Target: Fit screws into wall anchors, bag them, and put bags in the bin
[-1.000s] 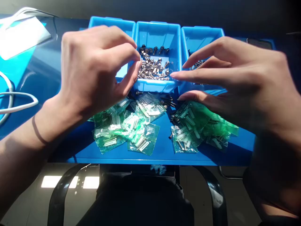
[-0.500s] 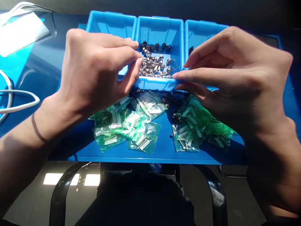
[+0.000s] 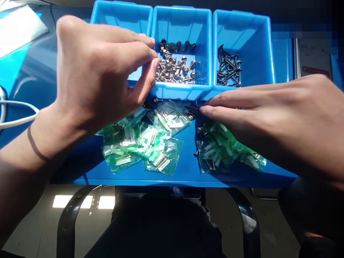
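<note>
My left hand (image 3: 99,68) is closed in a pinch at the left front of the middle blue bin (image 3: 185,92); anything between its fingertips is hidden. Shiny hex-head screws (image 3: 174,70) lie in that bin. My right hand (image 3: 268,107) is low in front of the bins, fingers pressed together. Its fingertips touch or nearly touch loose black screws (image 3: 192,108) on the blue table; whether one is gripped I cannot make out. Under and beside the hands lie green-tinted clear packets (image 3: 161,157) and more packets (image 3: 215,150), holding white plastic pieces and screws.
The right blue bin (image 3: 249,43) holds black screws (image 3: 229,68). A left blue bin (image 3: 123,21) is partly behind my left hand. White cable (image 3: 18,103) and a white sheet (image 3: 21,28) lie at left. A grey device (image 3: 313,61) stands at right. The table's front edge (image 3: 172,183) is near my lap.
My right hand has dropped from the middle bin's front right corner to the loose screws on the table, uncovering the right bin. My left hand stays pinched by the middle bin.
</note>
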The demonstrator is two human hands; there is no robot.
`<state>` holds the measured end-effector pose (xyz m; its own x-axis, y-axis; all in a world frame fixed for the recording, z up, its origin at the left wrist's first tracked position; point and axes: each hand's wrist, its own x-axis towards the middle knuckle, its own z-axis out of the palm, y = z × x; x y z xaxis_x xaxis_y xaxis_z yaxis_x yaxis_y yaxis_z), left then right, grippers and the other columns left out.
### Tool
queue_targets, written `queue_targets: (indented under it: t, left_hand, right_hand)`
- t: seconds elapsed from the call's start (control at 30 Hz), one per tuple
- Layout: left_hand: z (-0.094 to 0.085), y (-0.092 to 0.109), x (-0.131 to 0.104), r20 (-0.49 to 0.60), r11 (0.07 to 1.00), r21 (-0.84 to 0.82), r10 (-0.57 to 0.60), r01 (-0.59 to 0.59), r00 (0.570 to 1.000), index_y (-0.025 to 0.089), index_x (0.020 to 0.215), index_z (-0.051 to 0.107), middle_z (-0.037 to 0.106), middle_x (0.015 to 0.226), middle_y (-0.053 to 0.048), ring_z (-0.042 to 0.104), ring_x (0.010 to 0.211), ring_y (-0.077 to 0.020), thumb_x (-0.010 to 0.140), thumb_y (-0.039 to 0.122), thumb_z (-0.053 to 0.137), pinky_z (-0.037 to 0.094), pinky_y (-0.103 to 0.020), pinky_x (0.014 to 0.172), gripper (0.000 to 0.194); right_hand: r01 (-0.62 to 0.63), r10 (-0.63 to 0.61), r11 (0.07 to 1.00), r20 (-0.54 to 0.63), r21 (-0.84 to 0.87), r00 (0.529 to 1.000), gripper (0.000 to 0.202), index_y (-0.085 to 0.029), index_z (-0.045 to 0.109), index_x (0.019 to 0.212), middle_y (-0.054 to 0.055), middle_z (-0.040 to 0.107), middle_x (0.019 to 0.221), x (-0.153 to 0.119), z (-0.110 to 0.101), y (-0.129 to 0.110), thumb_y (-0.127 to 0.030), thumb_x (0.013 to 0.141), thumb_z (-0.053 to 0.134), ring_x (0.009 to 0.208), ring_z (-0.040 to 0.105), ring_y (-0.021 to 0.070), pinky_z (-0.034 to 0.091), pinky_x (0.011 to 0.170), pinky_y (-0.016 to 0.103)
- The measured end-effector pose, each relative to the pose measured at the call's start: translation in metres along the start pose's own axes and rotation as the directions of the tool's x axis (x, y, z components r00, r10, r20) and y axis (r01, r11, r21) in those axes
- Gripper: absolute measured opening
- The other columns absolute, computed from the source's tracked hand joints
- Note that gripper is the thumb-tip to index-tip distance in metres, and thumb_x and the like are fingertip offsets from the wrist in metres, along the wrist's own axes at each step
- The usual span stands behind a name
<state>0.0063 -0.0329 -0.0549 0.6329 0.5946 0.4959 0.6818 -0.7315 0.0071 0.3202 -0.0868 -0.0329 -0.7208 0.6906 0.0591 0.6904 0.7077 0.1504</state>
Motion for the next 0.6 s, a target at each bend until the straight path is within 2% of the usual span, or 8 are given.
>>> queue_targets:
  t: [0.07, 0.2, 0.4, 0.53, 0.6]
  left_hand:
    - [0.0, -0.001, 0.0, 0.007, 1.0, -0.008, -0.007, 0.007, 1.0, 0.013, 0.114, 0.073, 0.076, 0.129, -0.013, 0.073, 0.126, -0.0337, 0.103, 0.033, 0.056, 0.065, -0.056, 0.101, 0.029]
    - [0.001, -0.001, 0.001, 0.022, 0.999, 0.002, -0.033, 0.033, 0.999, 0.016, 0.117, 0.071, 0.075, 0.132, -0.011, 0.071, 0.13, -0.0299, 0.104, 0.034, 0.052, 0.063, -0.053, 0.106, 0.03]
    - [0.001, 0.0, 0.001, -0.033, 1.0, 0.021, 0.013, -0.012, 0.999, 0.015, 0.108, 0.071, 0.077, 0.127, -0.013, 0.076, 0.119, -0.035, 0.1, 0.033, 0.06, 0.067, -0.056, 0.095, 0.022]
    - [0.002, 0.0, 0.001, -0.028, 1.0, 0.02, 0.023, -0.023, 0.999, 0.016, 0.108, 0.071, 0.076, 0.129, -0.013, 0.075, 0.12, -0.0346, 0.099, 0.031, 0.06, 0.067, -0.056, 0.095, 0.021]
    - [0.001, -0.001, 0.001, -0.034, 1.0, 0.014, 0.024, -0.023, 0.999, 0.014, 0.108, 0.071, 0.076, 0.127, -0.014, 0.075, 0.12, -0.0352, 0.1, 0.031, 0.059, 0.067, -0.056, 0.095, 0.022]
  right_hand:
    - [0.106, -0.105, 0.99, 0.012, -0.092, 0.994, 0.049, -0.028, 0.072, 0.123, 0.006, 0.078, 0.119, 0.01, -0.003, -0.008, -0.006, 0.097, 0.036, 0.083, 0.07, 0.0271, 0.031, 0.057, 0.039]
    - [0.161, -0.158, 0.968, 0.028, -0.194, 0.987, 0.047, -0.02, 0.074, 0.114, 0.007, 0.078, 0.109, 0.025, -0.002, -0.017, -0.002, 0.095, 0.035, 0.073, 0.069, 0.0253, 0.026, 0.052, 0.035]
    - [0.092, -0.094, 0.975, -0.001, -0.204, 0.996, 0.049, -0.023, 0.074, 0.114, 0.002, 0.077, 0.099, 0.023, -0.001, -0.015, -0.007, 0.102, 0.03, 0.067, 0.065, 0.0186, 0.022, 0.051, 0.032]
    - [0.104, -0.102, 0.978, 0.024, -0.178, 0.995, 0.048, -0.024, 0.074, 0.119, 0.001, 0.077, 0.104, 0.022, -0.002, -0.015, -0.007, 0.1, 0.033, 0.068, 0.063, 0.0187, 0.021, 0.053, 0.033]
    - [0.061, -0.059, 0.987, 0.012, -0.152, 0.998, 0.043, -0.024, 0.075, 0.119, 0.002, 0.077, 0.107, 0.022, 0.0, -0.017, -0.013, 0.104, 0.036, 0.068, 0.062, 0.0185, 0.021, 0.054, 0.033]
